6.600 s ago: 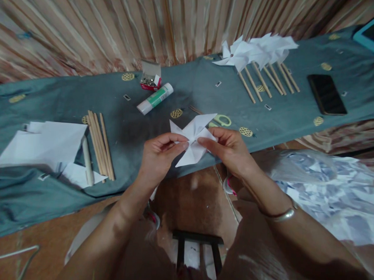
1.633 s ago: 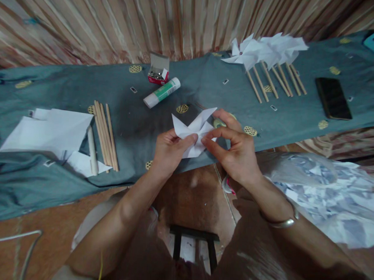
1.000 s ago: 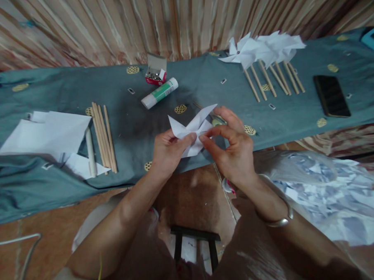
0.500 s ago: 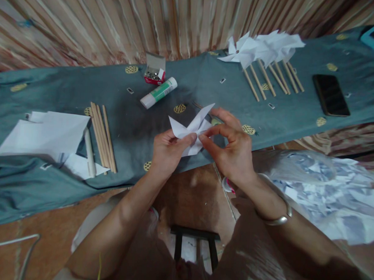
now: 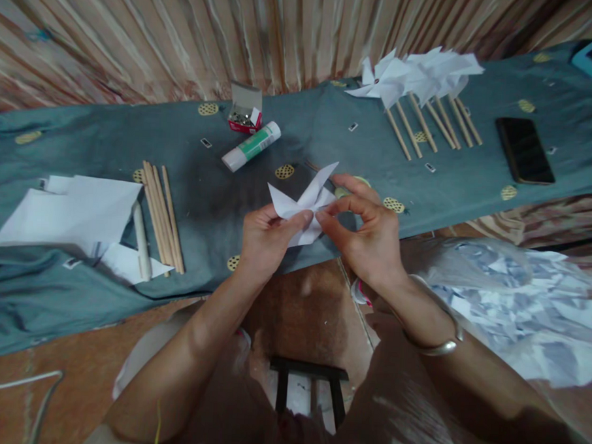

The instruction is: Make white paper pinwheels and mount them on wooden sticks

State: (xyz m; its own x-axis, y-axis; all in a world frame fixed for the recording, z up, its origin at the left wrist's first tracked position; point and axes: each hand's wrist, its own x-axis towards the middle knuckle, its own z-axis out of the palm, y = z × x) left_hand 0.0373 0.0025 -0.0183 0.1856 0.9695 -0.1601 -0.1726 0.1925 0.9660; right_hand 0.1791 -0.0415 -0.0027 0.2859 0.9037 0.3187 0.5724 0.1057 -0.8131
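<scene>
A white paper pinwheel (image 5: 307,197) is held above the near edge of the cloth-covered table. My left hand (image 5: 270,237) grips it from the left, thumb pressed near its centre. On the right side, my right hand (image 5: 367,228) has thumb and forefinger pinched together at the pinwheel's middle. Anything tiny between those two fingertips is too small to make out. Beyond my hands lie a green and white glue stick (image 5: 251,147) and an open red box (image 5: 245,118) of small metal pins or tacks.
Finished pinwheels (image 5: 420,77) on sticks lie at the back right, near a black phone (image 5: 525,150). Several wooden sticks (image 5: 159,219), a white pen-like tool (image 5: 142,241) and white paper sheets (image 5: 81,209) lie left. A plastic bag of paper scraps (image 5: 513,303) sits at the lower right.
Almost nothing differs. Both hands keep the same hold on the pinwheel, with only a very slight shift of the right fingers.
</scene>
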